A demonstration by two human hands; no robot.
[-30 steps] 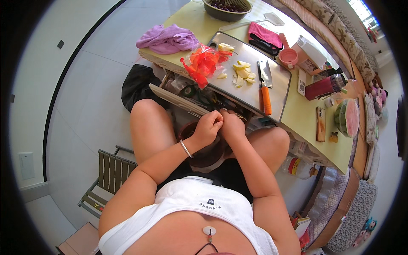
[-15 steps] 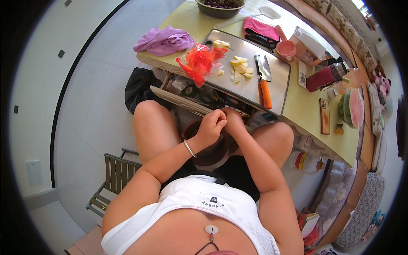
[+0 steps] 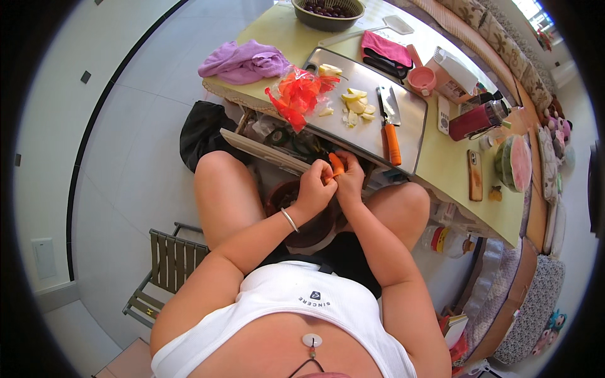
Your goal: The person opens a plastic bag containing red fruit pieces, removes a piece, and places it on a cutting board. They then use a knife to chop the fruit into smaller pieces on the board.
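Note:
Over the drawer's front edge, my two hands meet with their fingers closed. Between them shows a small, smooth orange piece (image 3: 336,165), rounded and handle-like; its kind is not clear, and my fingers hide part of it. My left hand (image 3: 316,186) pinches it from the near left side, a silver bangle on that wrist. My right hand (image 3: 350,183) curls around its right side. Below them, between my knees, stands a dark reddish bowl or bucket (image 3: 296,236), partly hidden by my arms. Just ahead is the pulled-out drawer (image 3: 265,151), full of mixed small things.
On the table, a cutting board (image 3: 359,135) bears pale yellow fruit pieces (image 3: 356,104), an orange-handled knife (image 3: 391,126) and a red-and-clear plastic bag (image 3: 299,94). Around it are a purple cloth (image 3: 242,62), a basket of dark fruit (image 3: 328,22), a phone (image 3: 474,175) and a cut watermelon (image 3: 513,162).
The orange piece now shows between my fingers, where none was visible before. My right hand has shifted slightly up and right, opening a small gap from the left fingertips.

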